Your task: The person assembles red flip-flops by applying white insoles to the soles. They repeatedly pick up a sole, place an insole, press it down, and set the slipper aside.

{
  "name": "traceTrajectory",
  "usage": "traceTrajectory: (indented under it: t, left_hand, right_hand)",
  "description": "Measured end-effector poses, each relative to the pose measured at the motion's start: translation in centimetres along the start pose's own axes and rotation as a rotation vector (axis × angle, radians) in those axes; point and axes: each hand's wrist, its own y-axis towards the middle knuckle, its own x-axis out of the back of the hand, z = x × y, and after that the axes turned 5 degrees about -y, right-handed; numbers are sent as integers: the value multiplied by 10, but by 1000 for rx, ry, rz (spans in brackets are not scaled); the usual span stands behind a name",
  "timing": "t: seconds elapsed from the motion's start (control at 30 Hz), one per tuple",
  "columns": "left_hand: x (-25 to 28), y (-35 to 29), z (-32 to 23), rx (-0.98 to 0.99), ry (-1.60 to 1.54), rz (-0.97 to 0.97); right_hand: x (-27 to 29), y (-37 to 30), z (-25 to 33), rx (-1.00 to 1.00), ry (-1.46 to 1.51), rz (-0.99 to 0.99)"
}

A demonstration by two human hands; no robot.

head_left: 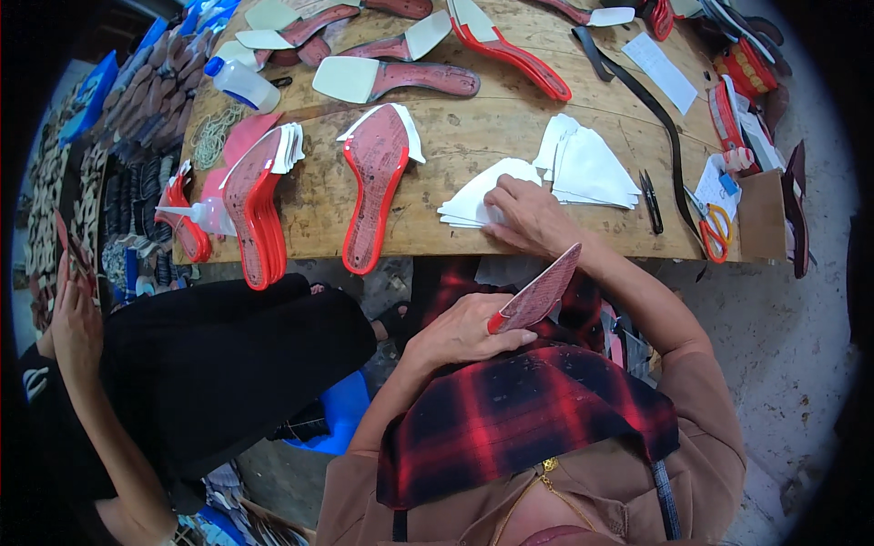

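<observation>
My left hand [469,329] is closed around a shoe insole [544,289], pink-brown with a red edge, held tilted above my lap. At the table's near edge, my right hand [531,217] pinches at the edge of a stack of thin white pieces [490,193]. Its fingertips are bent over the stack, and the thumb is partly hidden. A second fan of white pieces [592,168] lies just beyond. To the left, one red-edged insole [375,173] rests on a white piece that sticks out around its wide end. Further left is a pile of similar red-edged insoles [258,205].
Along the back lie insoles with pale ends [396,80]. A white bottle with a blue cap [241,84] stands at left. Black tweezers [651,202], a black strap [660,109] and orange-handled scissors [716,232] are at right. Another person's hand [77,323] is at far left.
</observation>
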Motion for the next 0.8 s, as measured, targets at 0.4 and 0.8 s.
traceTrajectory:
  t: [0.4,0.8]
  left_hand:
    - [5,0,0,13,-139,-91]
    - [2,-3,3,5,-135,-89]
  right_hand:
    - [1,-3,-12,126,78,-54]
    - [-16,-4,-16,139,33,-166]
